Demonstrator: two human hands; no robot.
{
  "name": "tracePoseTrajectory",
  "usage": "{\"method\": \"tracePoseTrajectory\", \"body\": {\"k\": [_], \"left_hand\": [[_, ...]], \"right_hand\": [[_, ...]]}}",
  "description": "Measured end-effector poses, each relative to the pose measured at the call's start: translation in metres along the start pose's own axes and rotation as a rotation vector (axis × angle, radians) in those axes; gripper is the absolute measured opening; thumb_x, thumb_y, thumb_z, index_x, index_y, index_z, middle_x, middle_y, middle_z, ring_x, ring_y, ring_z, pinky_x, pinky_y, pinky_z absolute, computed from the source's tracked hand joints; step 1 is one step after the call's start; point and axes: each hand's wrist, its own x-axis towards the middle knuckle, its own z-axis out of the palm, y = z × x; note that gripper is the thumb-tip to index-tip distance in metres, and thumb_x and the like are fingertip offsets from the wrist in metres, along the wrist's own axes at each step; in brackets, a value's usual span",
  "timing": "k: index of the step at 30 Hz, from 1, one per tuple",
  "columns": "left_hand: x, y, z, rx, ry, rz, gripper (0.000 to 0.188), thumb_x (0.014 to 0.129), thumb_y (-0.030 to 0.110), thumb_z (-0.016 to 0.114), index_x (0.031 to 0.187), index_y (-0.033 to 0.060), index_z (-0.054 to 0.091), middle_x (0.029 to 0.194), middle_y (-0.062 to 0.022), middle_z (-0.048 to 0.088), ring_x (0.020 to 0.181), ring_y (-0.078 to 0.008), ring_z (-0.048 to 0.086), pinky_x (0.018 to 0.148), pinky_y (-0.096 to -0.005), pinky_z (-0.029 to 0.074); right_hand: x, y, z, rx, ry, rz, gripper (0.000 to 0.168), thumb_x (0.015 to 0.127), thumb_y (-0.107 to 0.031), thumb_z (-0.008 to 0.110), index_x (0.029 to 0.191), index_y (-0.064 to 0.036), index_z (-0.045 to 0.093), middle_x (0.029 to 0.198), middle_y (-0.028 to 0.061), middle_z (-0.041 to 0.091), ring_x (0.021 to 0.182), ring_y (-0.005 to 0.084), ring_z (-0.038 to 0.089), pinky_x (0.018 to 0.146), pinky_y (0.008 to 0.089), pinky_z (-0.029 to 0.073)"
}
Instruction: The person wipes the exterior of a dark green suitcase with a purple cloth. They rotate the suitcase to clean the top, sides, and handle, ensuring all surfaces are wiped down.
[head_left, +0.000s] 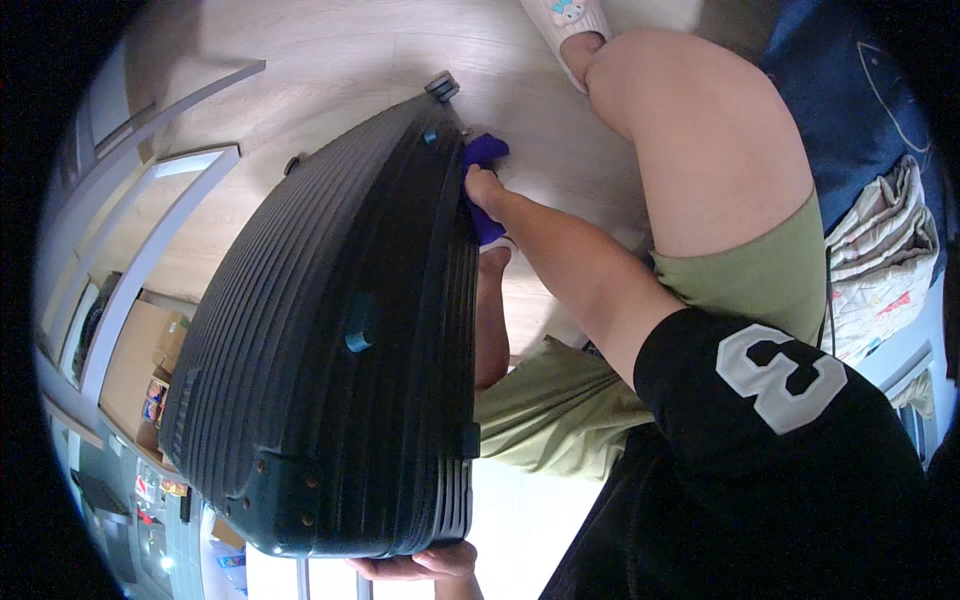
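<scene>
A black hard-shell suitcase (360, 322) with ribbed sides stands tilted before me, filling the middle of the view. My right hand (484, 187) grips a purple cloth (487, 150) and presses it along the suitcase's edge near the wheel end. A caster wheel (442, 86) sticks out at that end, and another dark wheel (291, 165) shows on the far side. My left hand (420, 564) holds the opposite end of the suitcase from below, its fingers partly hidden by the shell. Small blue-green patches (358, 341) show on the dark side.
My bent legs in green shorts (750, 277) flank the suitcase's right side, with a slipper (566, 22) on the wood-look floor (337, 60). Folded patterned fabric (885, 262) lies at the right. A white frame (157, 262), a cardboard box (127, 352) and kitchen items stand at the left.
</scene>
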Motion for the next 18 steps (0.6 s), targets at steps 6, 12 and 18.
{"method": "tracePoseTrajectory", "body": {"k": [6,12,18], "left_hand": [[-0.002,-0.001,0.001,-0.009,0.033,0.006,0.096,0.099,0.061,0.045,0.158,-0.0110,0.024,0.160,-0.0324,0.031,0.150,-0.0436,0.030,0.124,-0.0574,0.019],[0.008,-0.005,0.006,0.004,-0.007,0.087,0.098,0.099,0.065,0.043,0.160,-0.0092,0.023,0.162,-0.0319,0.027,0.152,-0.0432,0.027,0.125,-0.0574,0.017],[0.000,-0.007,0.001,-0.020,-0.021,0.033,0.098,0.100,0.065,0.042,0.160,-0.0092,0.021,0.163,-0.0322,0.023,0.154,-0.0439,0.022,0.126,-0.0583,0.014]], "right_hand": [[0.030,0.010,0.009,-0.636,-0.150,-0.133,0.051,0.102,-0.029,0.039,0.133,0.000,0.067,0.142,0.0253,0.061,0.130,0.0420,0.061,0.105,0.0478,0.052],[0.051,0.029,0.014,-0.496,-0.027,-0.233,0.046,0.095,-0.013,0.052,0.139,-0.006,0.062,0.141,0.0274,0.061,0.130,0.0454,0.061,0.110,0.0505,0.048],[-0.024,0.004,-0.011,-0.053,0.120,-0.479,0.066,0.093,-0.003,0.053,0.158,-0.008,0.042,0.139,0.0305,0.061,0.130,0.0433,0.061,0.113,0.0443,0.045]]}}
